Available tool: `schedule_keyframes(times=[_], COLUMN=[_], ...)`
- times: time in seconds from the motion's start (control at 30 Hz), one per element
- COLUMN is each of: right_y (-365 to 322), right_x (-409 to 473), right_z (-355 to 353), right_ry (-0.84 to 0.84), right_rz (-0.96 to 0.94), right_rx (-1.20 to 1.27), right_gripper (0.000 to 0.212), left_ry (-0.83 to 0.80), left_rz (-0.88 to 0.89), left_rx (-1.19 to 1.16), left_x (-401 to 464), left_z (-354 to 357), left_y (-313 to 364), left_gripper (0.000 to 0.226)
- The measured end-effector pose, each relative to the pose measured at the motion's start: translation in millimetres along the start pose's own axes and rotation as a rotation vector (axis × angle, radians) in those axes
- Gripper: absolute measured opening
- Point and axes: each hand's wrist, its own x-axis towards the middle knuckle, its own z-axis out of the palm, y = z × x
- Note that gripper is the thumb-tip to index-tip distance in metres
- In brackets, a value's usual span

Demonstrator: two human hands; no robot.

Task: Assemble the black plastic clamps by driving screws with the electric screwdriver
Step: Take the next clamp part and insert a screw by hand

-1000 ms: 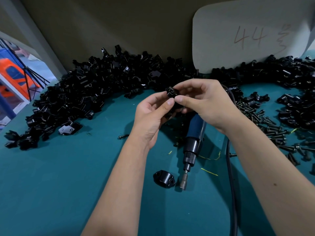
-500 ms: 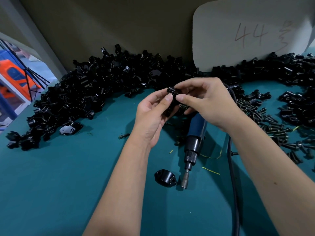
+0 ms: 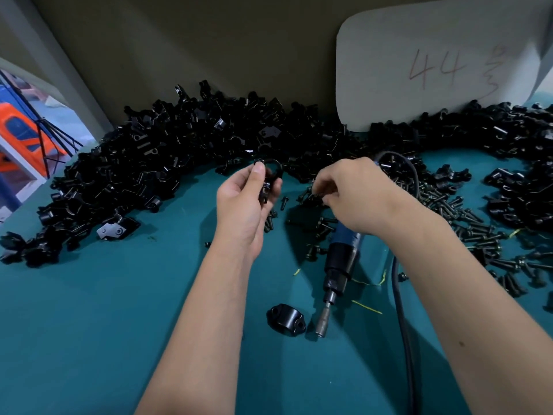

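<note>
Left hand (image 3: 239, 205) gripping a black clamp (image 3: 270, 175) up off the teal table (image 3: 74, 324), thumb across its ring. Right hand (image 3: 356, 196) just beside it, fingertips curled down into loose screws (image 3: 466, 217), can't tell if pinching one. Electric screwdriver (image 3: 339, 265) lying under right wrist, clamp half (image 3: 285, 320) touching-close by its bit, below both hands.

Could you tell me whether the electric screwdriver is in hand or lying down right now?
Lying down: the electric screwdriver rests on the teal table, bit toward the camera, gripped by neither hand.
</note>
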Motion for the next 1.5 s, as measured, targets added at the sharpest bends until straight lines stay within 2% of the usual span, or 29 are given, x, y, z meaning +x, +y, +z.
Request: schedule_keyframes(times=[0.17,0.33,0.4,0.6,0.73,0.87,1.03,1.23,1.3,1.5], right_y=[-6.2,-25.3,-30.2,-24.9,-5.6,9.0,5.4,6.1,5.5,-5.2], right_x=[-3.8,-11.4,-11.9,-10.9,-3.9,-6.4,-5.0,-5.0,-5.1,-4.6], right_z=[-3.3,6.6,12.4,15.7,2.7,-8.5,-8.2,-9.1,-8.4,0.1], right_ry=[-0.04,-0.144,-0.146,-0.115,0.075,0.201,0.262,0.193,0.236,0.374], right_rz=[0.038,-0.038,-0.053,-0.086,-0.045,-0.031,-0.077,-0.11,-0.115,-0.121], right_rx=[-0.079,-0.33,-0.34,-0.213,0.109,0.45,0.58,0.573,0.536,0.311], right_gripper=[0.026,0.029,0.029,0.028,0.018,0.022,0.023,0.013,0.012,0.049], left_ry=[-0.017,-0.011,-0.017,-0.029,-0.04,-0.146,-0.294,-0.347,-0.366,-0.364], left_rz=[-0.026,-0.034,-0.036,-0.034,-0.022,0.009,0.016,0.019,0.023,0.042], left_rx=[0.046,0.073,0.081,0.085,0.125,0.251,0.32,0.355,0.363,0.4], left_x=[-2.2,-3.0,-3.8,-4.7,-2.5,-3.4,-9.3,-9.5,-9.8,-7.8], left_z=[0.5,1.0,1.2,3.3,2.6,3.2,7.8,2.5,1.6,0.6], left_y=[-0.8,-1.1,-1.5,-2.9,-3.7,-5.2,-8.5,-5.7,-5.5,-6.0], left_gripper=[0.012,0.013,0.012,0.01,0.006,0.006,0.01,0.011,0.014,0.014])
